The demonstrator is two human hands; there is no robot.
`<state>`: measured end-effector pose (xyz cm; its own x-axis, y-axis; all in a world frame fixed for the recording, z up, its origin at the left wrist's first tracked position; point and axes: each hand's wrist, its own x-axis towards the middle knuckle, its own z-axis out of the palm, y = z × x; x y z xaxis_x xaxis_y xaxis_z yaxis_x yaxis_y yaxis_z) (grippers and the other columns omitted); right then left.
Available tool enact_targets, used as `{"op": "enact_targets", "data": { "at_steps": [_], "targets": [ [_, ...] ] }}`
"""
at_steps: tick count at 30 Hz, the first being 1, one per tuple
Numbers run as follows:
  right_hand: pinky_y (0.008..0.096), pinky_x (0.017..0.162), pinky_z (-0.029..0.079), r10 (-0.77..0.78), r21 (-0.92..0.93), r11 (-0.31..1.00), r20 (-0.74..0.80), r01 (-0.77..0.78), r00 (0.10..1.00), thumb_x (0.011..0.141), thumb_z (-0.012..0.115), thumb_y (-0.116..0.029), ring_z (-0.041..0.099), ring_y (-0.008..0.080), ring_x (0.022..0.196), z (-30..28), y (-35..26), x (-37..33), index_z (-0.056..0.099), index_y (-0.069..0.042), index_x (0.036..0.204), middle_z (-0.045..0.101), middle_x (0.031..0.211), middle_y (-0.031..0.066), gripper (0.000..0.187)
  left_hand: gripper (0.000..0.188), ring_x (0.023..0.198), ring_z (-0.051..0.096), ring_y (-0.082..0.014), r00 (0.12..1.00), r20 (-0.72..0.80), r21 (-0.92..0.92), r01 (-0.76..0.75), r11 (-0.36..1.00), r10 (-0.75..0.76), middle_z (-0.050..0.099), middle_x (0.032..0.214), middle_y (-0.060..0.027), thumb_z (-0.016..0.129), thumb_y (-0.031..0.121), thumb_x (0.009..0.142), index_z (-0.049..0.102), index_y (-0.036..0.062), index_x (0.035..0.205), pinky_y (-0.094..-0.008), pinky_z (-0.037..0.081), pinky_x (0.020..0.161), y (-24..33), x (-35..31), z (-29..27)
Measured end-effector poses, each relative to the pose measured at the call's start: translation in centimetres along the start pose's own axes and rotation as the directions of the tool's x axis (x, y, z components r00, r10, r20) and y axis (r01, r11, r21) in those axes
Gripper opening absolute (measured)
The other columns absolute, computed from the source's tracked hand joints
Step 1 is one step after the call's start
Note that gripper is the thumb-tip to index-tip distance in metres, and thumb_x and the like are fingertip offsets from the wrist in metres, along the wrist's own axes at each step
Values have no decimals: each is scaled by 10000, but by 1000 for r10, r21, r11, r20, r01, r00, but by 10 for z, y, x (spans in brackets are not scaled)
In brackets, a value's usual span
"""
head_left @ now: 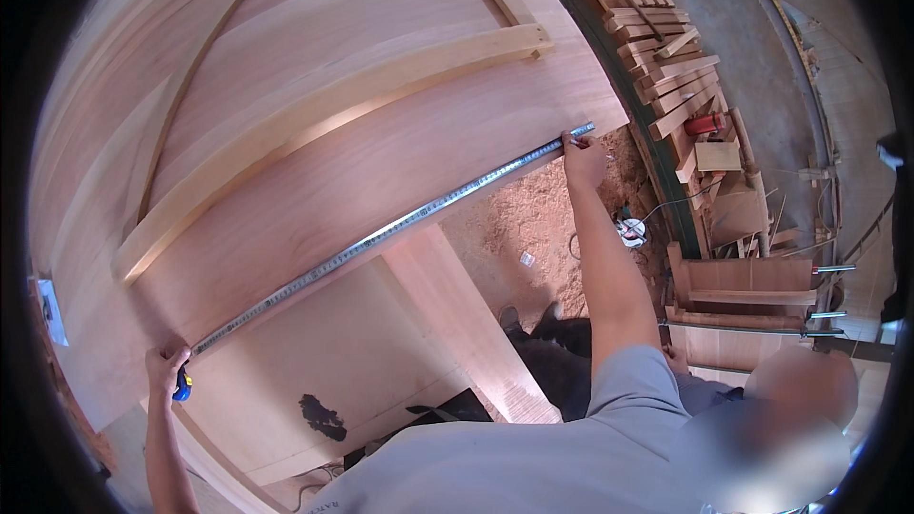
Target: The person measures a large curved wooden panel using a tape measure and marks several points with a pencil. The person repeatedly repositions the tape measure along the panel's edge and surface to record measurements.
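Note:
A tape measure's silver blade (368, 243) is drawn out along the near edge of a large wooden panel (381, 162). My left hand (168, 370) is closed round its blue and yellow case (183, 384) at the panel's near left. Far to the right, my right hand (584, 162) pinches the blade close to its end, by the panel's right corner. The blade's tip sticks out a little past those fingers. Light wooden battens, including a long crosspiece (333, 119), lie across the panel's upper face.
Below the panel, a wooden board (447, 314) runs toward me beside a pale sheet (324, 371) with a dark patch. Sawdust (509, 238) covers the floor. Stacked wood strips (666, 67) and a red can-like object (705, 124) lie right. Another person (790, 400) is at lower right.

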<state>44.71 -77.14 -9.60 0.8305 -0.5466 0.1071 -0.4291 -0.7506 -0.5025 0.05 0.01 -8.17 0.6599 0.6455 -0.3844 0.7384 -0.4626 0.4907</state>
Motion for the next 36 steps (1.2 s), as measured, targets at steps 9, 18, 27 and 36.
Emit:
{"op": "enact_targets", "data": {
  "at_steps": [9, 18, 27, 36],
  "targets": [
    [401, 770, 542, 4, 82, 997, 26, -6, 1000, 822, 808, -386, 718, 267, 828, 3, 4, 2, 714, -36, 891, 747, 858, 104, 368, 437, 506, 453, -104, 997, 75, 117, 17, 993, -26, 500, 578, 3, 851, 283, 728, 522, 35, 582, -329, 374, 446, 18, -4, -10],
    [422, 785, 556, 55, 35, 998, 21, -56, 998, 849, 769, -413, 724, 320, 872, -5, 5, 3, 724, -33, 956, 744, 905, 153, 397, 260, 574, 592, -122, 995, 75, 39, 65, 997, -68, 660, 669, -42, 831, 205, 687, 706, -22, 706, -325, 482, 536, 20, -7, -3],
    [495, 741, 554, -189, -26, 982, -116, 187, 975, 862, 682, -243, 698, 378, 866, -60, 29, 70, 679, -104, 991, 725, 933, 154, 189, 284, 533, 613, -140, 998, 46, -21, 38, 999, -37, 675, 645, -69, 851, 203, 701, 720, -48, 728, -314, 489, 526, 32, -11, 2],
    [322, 639, 544, -543, 528, 702, -39, 479, 839, 965, 612, -69, 675, 205, 648, -22, -79, -124, 665, -23, 992, 678, 717, 110, 75, 218, 749, 724, -181, 983, 181, -196, 67, 978, -31, 757, 821, -90, 883, 120, 708, 769, 31, 871, -326, 578, 700, 57, -26, -8]
  ]
}}
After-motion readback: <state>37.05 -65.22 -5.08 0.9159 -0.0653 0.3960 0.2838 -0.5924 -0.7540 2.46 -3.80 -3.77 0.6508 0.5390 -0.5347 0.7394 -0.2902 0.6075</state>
